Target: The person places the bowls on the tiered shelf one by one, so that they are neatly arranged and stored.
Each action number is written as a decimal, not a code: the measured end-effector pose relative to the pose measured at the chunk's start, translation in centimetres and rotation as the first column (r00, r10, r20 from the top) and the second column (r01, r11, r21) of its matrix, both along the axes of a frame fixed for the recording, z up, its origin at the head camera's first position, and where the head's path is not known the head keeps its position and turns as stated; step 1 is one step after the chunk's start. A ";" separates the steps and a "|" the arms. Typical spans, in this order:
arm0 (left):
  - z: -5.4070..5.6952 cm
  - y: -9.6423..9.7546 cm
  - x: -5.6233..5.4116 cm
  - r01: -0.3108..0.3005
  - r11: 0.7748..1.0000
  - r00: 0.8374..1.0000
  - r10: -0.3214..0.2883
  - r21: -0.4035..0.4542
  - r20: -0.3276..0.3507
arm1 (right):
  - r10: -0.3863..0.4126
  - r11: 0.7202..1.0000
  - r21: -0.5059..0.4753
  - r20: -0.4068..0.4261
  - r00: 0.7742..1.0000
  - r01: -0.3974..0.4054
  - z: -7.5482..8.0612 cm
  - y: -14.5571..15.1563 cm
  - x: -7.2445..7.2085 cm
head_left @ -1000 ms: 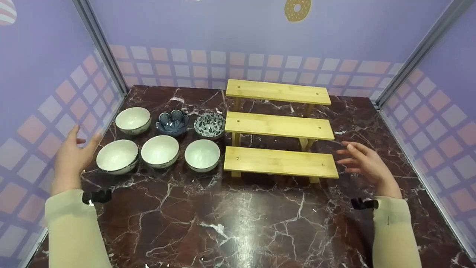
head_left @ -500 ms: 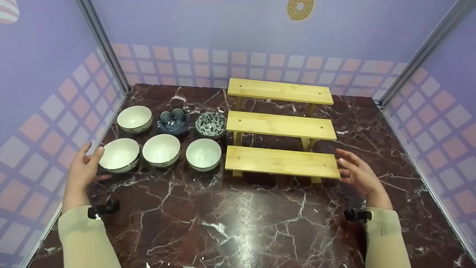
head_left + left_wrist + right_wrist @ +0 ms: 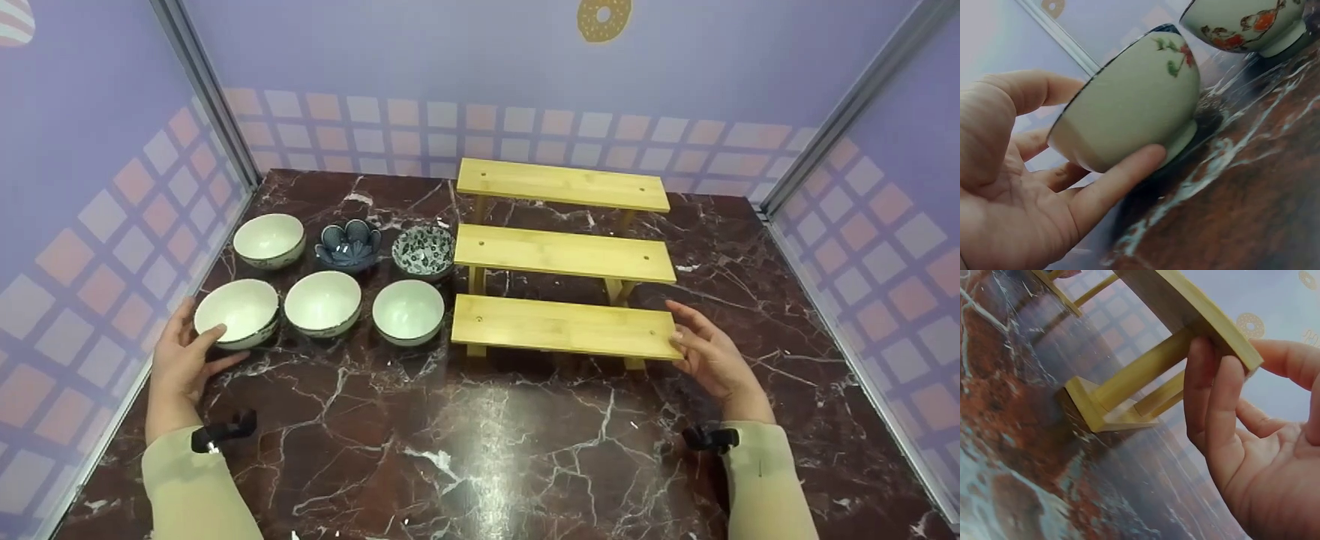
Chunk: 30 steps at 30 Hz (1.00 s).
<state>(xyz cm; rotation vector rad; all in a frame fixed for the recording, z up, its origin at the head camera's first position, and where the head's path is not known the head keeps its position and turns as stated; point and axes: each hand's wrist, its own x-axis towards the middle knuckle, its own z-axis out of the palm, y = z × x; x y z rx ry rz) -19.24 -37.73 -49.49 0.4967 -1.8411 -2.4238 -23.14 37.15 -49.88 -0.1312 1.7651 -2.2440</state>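
Note:
My left hand [image 3: 180, 367] holds the front-left white bowl [image 3: 238, 311], thumb over its rim and fingers along its outer side. In the left wrist view this bowl [image 3: 1129, 107] shows a dark rim and a red flower with green leaves; one finger lies by its foot. My right hand [image 3: 716, 364] grips the right end of the lowest board of a three-tier wooden display stand [image 3: 562, 327]. In the right wrist view, fingers [image 3: 1224, 391] lie under the board's end while the thumb goes over its top.
Beside the held bowl stand a white bowl [image 3: 322, 301] and a pale green bowl [image 3: 408, 310]. Behind them are another white bowl [image 3: 270, 238], a blue petal-shaped bowl [image 3: 348, 246] and a black-and-white patterned bowl [image 3: 423, 250]. Panel walls enclose the dark marbled table [image 3: 360, 450].
My left hand has come in from the left and taken hold of the front-left bowl. My right hand has moved left onto the stand's lowest board. Bowls and stand stay put.

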 end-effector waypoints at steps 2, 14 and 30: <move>-0.2 0.1 0.1 -0.016 0.998 1.000 0.017 0.063 -0.012 | 0.012 1.000 -0.014 -0.002 1.000 -0.012 -0.1 -0.1 -0.1; -0.9 0.0 0.5 -0.006 0.980 0.995 0.027 0.197 -0.101 | 0.038 0.991 -0.125 0.015 0.999 -0.036 -0.8 -0.1 0.0; -1.3 0.1 0.8 -0.024 0.959 0.985 0.071 0.282 -0.157 | 0.022 0.983 -0.185 0.020 1.000 -0.018 -1.2 -0.2 0.0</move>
